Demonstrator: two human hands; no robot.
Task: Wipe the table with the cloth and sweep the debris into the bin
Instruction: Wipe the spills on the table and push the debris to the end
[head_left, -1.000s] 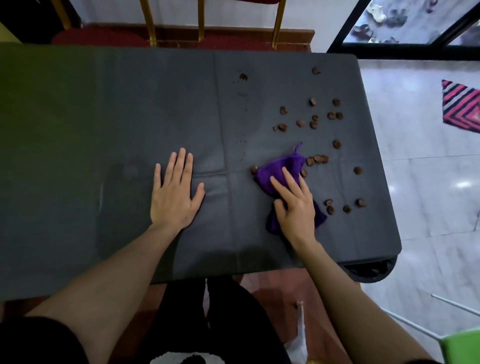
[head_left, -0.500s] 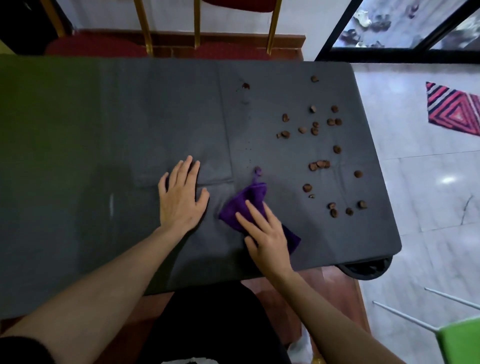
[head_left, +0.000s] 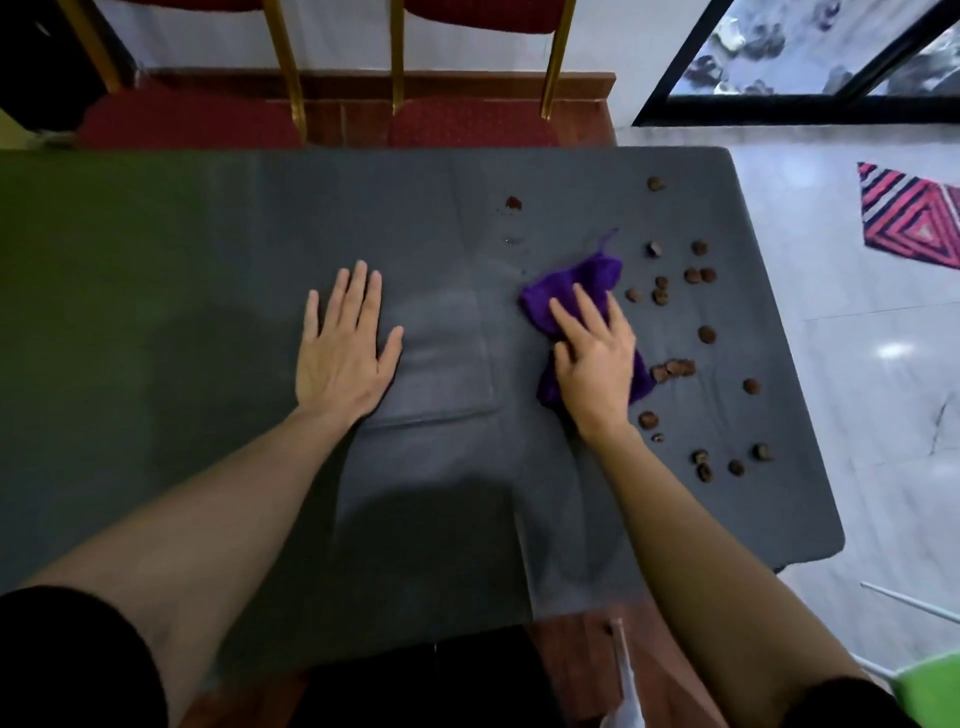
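Observation:
A purple cloth (head_left: 582, 291) lies bunched on the dark grey table (head_left: 208, 260), right of centre. My right hand (head_left: 595, 364) presses flat on the cloth, fingers spread and pointing away from me. My left hand (head_left: 345, 348) rests palm down on the bare tabletop, fingers apart, holding nothing. Several small brown debris pieces (head_left: 675, 368) are scattered over the right part of the table, some touching the cloth's right edge. One reddish piece (head_left: 513, 202) sits alone farther back. No bin can be made out.
Red chairs with gold legs (head_left: 395, 52) stand behind the table's far edge. The table's right edge (head_left: 779, 364) drops to a white tiled floor with a striped mat (head_left: 909, 218). A green object (head_left: 930, 686) shows at bottom right.
My right hand has pushed the cloth away from me and to the right, from the near middle of the table back up beside the debris. My left hand stays flat in place.

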